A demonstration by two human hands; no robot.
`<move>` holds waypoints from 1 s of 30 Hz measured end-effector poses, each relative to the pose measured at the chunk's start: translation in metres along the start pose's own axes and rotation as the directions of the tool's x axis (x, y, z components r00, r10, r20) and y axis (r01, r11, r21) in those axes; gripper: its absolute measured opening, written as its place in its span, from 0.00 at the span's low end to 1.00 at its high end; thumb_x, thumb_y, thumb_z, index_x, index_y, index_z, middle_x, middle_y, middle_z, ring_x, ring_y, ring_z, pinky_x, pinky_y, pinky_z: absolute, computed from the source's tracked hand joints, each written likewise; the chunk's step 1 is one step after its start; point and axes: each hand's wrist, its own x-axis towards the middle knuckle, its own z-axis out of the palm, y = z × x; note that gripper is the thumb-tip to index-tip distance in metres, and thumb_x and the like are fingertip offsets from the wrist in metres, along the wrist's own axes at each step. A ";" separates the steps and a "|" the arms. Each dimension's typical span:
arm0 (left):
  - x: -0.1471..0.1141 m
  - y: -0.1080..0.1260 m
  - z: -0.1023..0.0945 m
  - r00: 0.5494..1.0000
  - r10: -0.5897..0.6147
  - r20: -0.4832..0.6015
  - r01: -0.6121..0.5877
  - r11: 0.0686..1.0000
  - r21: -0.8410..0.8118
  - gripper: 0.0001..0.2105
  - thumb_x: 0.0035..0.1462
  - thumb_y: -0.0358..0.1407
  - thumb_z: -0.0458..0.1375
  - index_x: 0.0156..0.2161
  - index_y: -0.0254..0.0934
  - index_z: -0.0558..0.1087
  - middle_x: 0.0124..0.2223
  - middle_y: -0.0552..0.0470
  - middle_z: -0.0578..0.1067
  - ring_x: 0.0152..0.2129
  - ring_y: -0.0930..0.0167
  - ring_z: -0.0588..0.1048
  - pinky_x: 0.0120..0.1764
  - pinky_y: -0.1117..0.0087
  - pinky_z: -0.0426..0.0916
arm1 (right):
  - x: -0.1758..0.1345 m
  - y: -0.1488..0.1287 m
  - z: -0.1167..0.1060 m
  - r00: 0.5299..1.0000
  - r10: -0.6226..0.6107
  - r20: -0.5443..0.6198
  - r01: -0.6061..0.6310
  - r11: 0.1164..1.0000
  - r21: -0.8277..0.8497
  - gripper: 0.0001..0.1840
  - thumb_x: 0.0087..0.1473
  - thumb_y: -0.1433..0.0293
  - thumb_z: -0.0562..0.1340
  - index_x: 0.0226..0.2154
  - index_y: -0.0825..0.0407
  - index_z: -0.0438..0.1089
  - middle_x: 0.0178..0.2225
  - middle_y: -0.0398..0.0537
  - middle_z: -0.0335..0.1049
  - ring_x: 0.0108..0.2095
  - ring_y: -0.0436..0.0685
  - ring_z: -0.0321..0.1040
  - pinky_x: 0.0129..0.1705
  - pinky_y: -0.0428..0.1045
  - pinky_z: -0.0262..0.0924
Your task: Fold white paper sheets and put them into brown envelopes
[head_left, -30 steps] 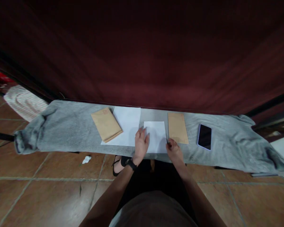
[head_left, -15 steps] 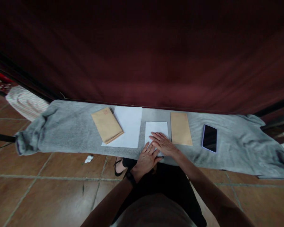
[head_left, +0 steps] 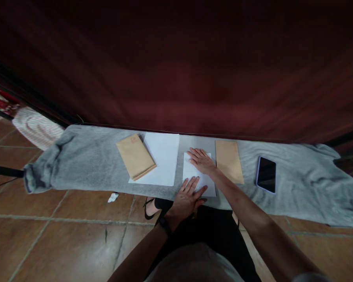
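Observation:
A small sheet of white paper (head_left: 194,170), which looks folded, lies on the grey cloth in front of me. My left hand (head_left: 186,200) rests on its near edge, fingers spread and stretched out. Farther up, my right hand (head_left: 201,160) lies flat across the sheet's far part, covering some of it. Just right of the sheet is a single brown envelope (head_left: 230,161). To the left, a stack of brown envelopes (head_left: 135,156) lies at a slant, partly over larger white paper sheets (head_left: 164,158).
A phone (head_left: 266,174) with a purple case lies farther right on the grey cloth (head_left: 85,160) covering the narrow bench. A dark red curtain (head_left: 176,86) hangs behind it. On the tiled floor is a crumpled white scrap (head_left: 113,197). Striped cloth (head_left: 37,126) hangs at the left.
My right hand has slid away from me, up to the far part of the white paper. My left hand stays at the near edge. The hands were together before and are now apart.

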 end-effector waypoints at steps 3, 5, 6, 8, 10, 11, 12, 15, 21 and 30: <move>0.000 0.000 0.001 1.000 -0.003 -0.023 0.003 1.000 0.012 0.27 0.67 0.50 0.51 0.69 0.51 0.56 0.71 0.46 0.57 0.68 0.60 0.55 0.67 0.51 0.52 | -0.003 -0.009 0.001 0.999 0.033 -0.013 -0.033 0.999 -0.003 0.29 0.70 0.61 0.47 0.68 0.54 0.54 0.71 0.53 0.45 0.70 0.64 0.45 0.70 0.64 0.40; -0.001 0.000 0.002 1.000 -0.003 -0.031 0.004 1.000 0.022 0.28 0.67 0.51 0.50 0.69 0.51 0.57 0.71 0.47 0.58 0.68 0.61 0.56 0.67 0.52 0.52 | -0.015 -0.020 0.003 1.000 0.016 -0.012 -0.016 1.000 0.009 0.30 0.70 0.60 0.47 0.69 0.53 0.52 0.72 0.52 0.43 0.71 0.64 0.43 0.71 0.64 0.38; -0.001 0.000 0.003 1.000 -0.005 -0.031 0.006 1.000 0.027 0.27 0.67 0.52 0.50 0.68 0.51 0.57 0.70 0.47 0.59 0.68 0.62 0.56 0.67 0.52 0.52 | -0.022 -0.025 0.005 1.000 0.007 -0.009 -0.007 1.000 0.018 0.30 0.70 0.60 0.47 0.69 0.52 0.51 0.72 0.51 0.43 0.71 0.63 0.43 0.71 0.64 0.37; -0.001 0.000 0.004 1.000 -0.011 -0.025 0.012 0.999 0.036 0.27 0.66 0.53 0.50 0.67 0.51 0.60 0.69 0.48 0.61 0.68 0.62 0.57 0.67 0.52 0.52 | -0.038 -0.032 0.008 1.000 0.014 -0.002 -0.014 1.000 0.027 0.29 0.70 0.60 0.46 0.70 0.50 0.50 0.72 0.49 0.43 0.71 0.61 0.43 0.71 0.63 0.37; -0.001 0.000 0.005 1.000 -0.016 -0.020 0.017 0.999 0.040 0.27 0.66 0.54 0.51 0.67 0.52 0.61 0.69 0.48 0.61 0.68 0.62 0.56 0.67 0.52 0.51 | -0.050 -0.033 0.010 0.998 0.066 -0.014 -0.066 0.998 0.019 0.29 0.70 0.60 0.45 0.69 0.50 0.50 0.72 0.49 0.44 0.71 0.59 0.43 0.71 0.61 0.37; 0.000 0.001 0.004 1.000 -0.018 -0.019 0.019 0.999 0.041 0.27 0.66 0.54 0.51 0.67 0.52 0.60 0.70 0.48 0.60 0.68 0.62 0.55 0.67 0.53 0.51 | -0.054 -0.031 0.010 0.995 0.100 -0.027 -0.100 0.995 0.011 0.30 0.70 0.59 0.45 0.69 0.52 0.51 0.72 0.51 0.44 0.71 0.59 0.44 0.71 0.60 0.38; 0.000 0.001 0.003 1.000 -0.018 -0.019 0.019 0.999 0.042 0.28 0.66 0.54 0.51 0.68 0.51 0.59 0.70 0.47 0.59 0.68 0.62 0.55 0.68 0.53 0.50 | -0.056 -0.029 0.011 0.990 0.135 -0.044 -0.135 0.991 0.003 0.31 0.70 0.59 0.45 0.69 0.54 0.51 0.72 0.53 0.45 0.71 0.60 0.45 0.71 0.59 0.39; 0.001 0.002 -0.001 1.000 -0.020 -0.016 0.021 0.999 0.038 0.28 0.66 0.52 0.51 0.69 0.51 0.57 0.71 0.47 0.57 0.69 0.62 0.54 0.68 0.53 0.50 | -0.053 -0.019 0.008 0.963 0.250 -0.099 -0.252 0.968 -0.009 0.32 0.70 0.59 0.46 0.69 0.59 0.51 0.70 0.58 0.48 0.70 0.62 0.47 0.70 0.59 0.42; 0.000 0.003 -0.003 1.000 -0.016 -0.014 0.017 0.999 0.033 0.28 0.67 0.51 0.51 0.68 0.49 0.58 0.71 0.46 0.58 0.68 0.62 0.54 0.68 0.53 0.50 | -0.048 -0.031 -0.001 0.892 0.448 -0.059 -0.448 0.894 0.010 0.34 0.70 0.59 0.45 0.68 0.66 0.50 0.70 0.65 0.46 0.70 0.66 0.46 0.69 0.62 0.42; -0.003 0.004 0.003 1.000 0.008 0.015 -0.009 0.999 0.053 0.25 0.68 0.46 0.52 0.63 0.34 0.66 0.70 0.38 0.59 0.68 0.60 0.54 0.68 0.52 0.49 | -0.142 -0.091 0.002 0.969 0.204 -0.139 -0.203 0.979 0.020 0.33 0.71 0.60 0.44 0.70 0.61 0.46 0.70 0.60 0.47 0.71 0.61 0.43 0.70 0.60 0.44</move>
